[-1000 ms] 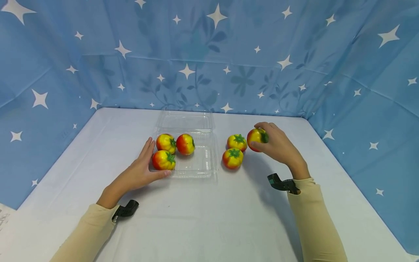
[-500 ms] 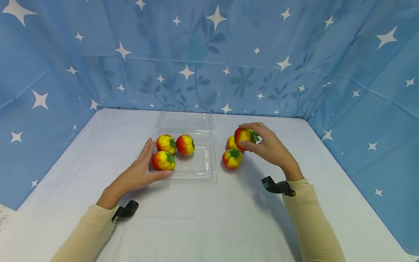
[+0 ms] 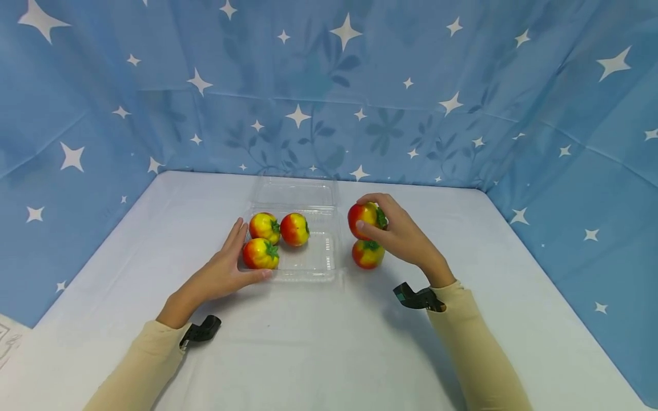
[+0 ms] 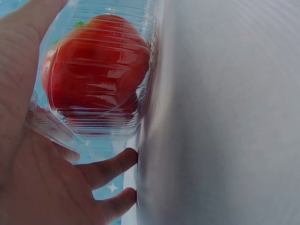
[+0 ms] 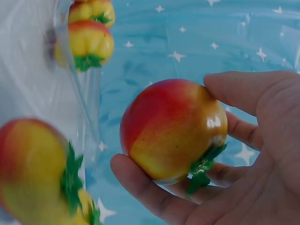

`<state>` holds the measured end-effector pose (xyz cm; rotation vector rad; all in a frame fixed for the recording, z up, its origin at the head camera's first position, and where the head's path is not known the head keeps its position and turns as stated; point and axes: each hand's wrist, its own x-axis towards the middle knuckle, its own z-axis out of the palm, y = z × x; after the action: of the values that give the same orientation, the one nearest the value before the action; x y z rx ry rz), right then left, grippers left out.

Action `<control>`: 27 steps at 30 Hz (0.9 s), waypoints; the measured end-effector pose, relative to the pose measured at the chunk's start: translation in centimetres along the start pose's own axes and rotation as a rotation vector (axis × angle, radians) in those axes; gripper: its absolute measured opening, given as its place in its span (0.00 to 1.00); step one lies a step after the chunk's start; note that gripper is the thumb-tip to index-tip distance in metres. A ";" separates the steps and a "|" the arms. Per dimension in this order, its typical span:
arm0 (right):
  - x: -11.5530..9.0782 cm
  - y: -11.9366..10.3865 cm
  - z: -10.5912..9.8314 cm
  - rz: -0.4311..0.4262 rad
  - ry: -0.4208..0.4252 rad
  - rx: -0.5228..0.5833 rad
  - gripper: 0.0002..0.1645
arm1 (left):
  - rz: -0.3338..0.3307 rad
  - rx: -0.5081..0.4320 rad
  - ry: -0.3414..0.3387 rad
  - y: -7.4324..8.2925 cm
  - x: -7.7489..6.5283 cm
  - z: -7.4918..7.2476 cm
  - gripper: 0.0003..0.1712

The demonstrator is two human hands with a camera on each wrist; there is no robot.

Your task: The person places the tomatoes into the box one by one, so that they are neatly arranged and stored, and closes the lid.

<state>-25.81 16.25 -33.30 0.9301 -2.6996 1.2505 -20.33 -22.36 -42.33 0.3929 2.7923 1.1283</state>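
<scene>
My right hand (image 3: 403, 234) grips a red-and-yellow tomato (image 3: 362, 219) with a green calyx, thumb and fingers around it. Just below this one in the head view, another tomato (image 3: 368, 254) sits on the table; part of a further one (image 5: 83, 208) shows behind it in the right wrist view. A clear plastic clamshell box (image 3: 309, 260) holds three tomatoes, two at its left side (image 3: 264, 227) (image 3: 260, 253) and one beside them (image 3: 295, 229). With fingers spread and straight, my left hand (image 3: 218, 274) rests against the box's front left corner.
The box's clear lid (image 3: 295, 192) lies folded back behind it. A white cloth (image 3: 288, 354) covers the table, and a blue star-patterned curtain (image 3: 329, 85) stands along its back and sides. A black wrist camera (image 3: 418, 298) sits on each wrist.
My right hand has carried its tomato leftwards over the table, and the rear tomato there is now hidden in the head view. My left hand stays at the box.
</scene>
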 end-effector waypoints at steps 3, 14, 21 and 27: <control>0.6 -0.6 0.8 -0.017 -0.005 0.016 0.28 | -0.004 -0.002 0.000 0.0 -0.1 0.0 0.73; 2.3 -2.5 5.4 -0.072 -0.049 0.013 0.34 | -0.016 -0.005 0.000 -0.1 0.2 0.2 0.74; 2.3 -3.2 8.2 -0.028 -0.082 -0.014 0.42 | -0.035 -0.004 0.005 0.1 0.1 0.2 0.74; 2.1 -3.2 9.9 -0.028 -0.116 -0.019 0.39 | -0.026 -0.001 0.003 0.2 -0.1 0.1 0.74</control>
<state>-23.73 6.64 -37.23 1.0658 -2.7694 1.1994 -20.19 -22.16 -42.28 0.3539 2.7904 1.1261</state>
